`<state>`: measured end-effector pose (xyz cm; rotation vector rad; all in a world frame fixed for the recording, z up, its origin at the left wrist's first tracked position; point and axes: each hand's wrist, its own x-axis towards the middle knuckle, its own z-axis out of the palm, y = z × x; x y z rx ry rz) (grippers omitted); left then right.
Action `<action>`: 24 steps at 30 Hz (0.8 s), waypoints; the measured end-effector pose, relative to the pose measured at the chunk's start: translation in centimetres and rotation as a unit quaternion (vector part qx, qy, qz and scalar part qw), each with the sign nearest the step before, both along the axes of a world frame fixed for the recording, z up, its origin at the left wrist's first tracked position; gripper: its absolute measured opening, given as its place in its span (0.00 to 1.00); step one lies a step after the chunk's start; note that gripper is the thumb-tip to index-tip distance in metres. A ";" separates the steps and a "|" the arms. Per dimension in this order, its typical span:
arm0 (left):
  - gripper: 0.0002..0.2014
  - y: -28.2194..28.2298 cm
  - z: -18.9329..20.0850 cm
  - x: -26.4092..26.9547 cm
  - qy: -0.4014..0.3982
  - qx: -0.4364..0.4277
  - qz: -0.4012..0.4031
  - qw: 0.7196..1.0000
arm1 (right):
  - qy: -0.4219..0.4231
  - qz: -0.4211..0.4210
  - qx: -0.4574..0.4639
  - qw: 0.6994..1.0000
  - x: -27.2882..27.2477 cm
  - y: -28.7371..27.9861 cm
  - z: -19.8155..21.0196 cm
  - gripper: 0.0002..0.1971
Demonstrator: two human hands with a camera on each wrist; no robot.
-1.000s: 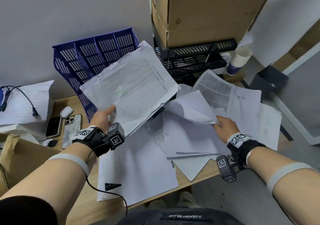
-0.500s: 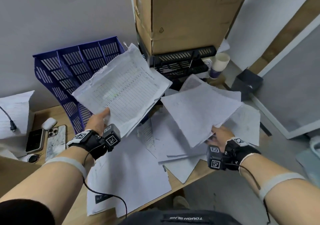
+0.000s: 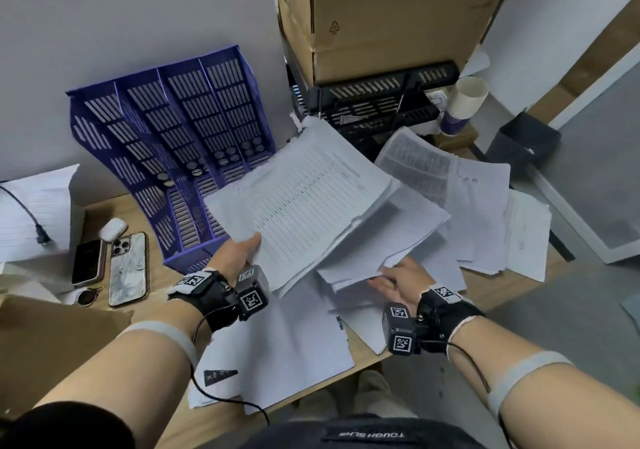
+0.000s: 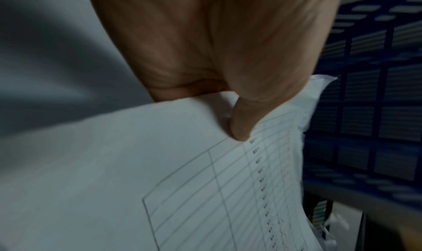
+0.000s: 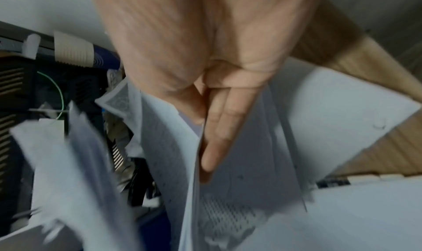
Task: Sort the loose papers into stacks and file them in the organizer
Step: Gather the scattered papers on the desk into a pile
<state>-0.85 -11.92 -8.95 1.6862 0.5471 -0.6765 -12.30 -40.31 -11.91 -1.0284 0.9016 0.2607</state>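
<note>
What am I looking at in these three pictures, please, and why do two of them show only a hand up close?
There is no machine here: a person wears one camera on the head and one on each wrist. The wide picture is the head view. In it the left hand pinches a sheaf of lined table sheets, thumb on top, as the left wrist view shows close up. The right hand has its straight fingers slid between loose papers strewn over the wooden desk. Behind stands a blue slotted organizer, apparently empty, beside a black tray and a paper cup. Two phones lie on the left.
</note>
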 end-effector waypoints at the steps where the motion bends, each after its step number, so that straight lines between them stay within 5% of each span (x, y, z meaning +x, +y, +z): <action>1: 0.15 -0.2 -0.6 -0.1 0.002 0.009 -0.030 1.000 | -0.014 0.002 0.014 1.000 0.3 0.5 0.0 0.10; 8: 0.11 -1.6 -1.9 -1.1 0.031 0.009 -0.125 0.992 | -0.094 0.072 0.016 0.993 0.4 2.0 0.1 0.20; 11: 0.05 -2.7 -1.6 -1.5 0.032 0.016 -0.128 0.991 | -0.093 0.106 -0.007 0.990 -0.2 2.3 -0.4 0.17; 16: 0.10 -3.1 -3.6 -1.3 0.023 0.031 -0.122 0.992 | -0.066 0.260 -0.078 0.960 0.2 0.9 -0.9 0.08; 19: 0.11 -2.1 -3.4 -1.1 0.012 0.043 -0.102 0.994 | 0.025 0.224 -0.280 0.933 0.3 -3.7 -2.3 0.16; 21: 0.17 -1.1 -3.2 -1.2 0.010 0.043 -0.077 0.996 | 0.178 0.193 -0.426 0.866 -0.1 -7.2 -3.1 0.29; 24: 0.21 1.1 -3.4 -1.5 0.022 0.066 -0.060 0.996 | 0.313 0.229 -0.443 0.808 -0.9 -9.7 -3.9 0.36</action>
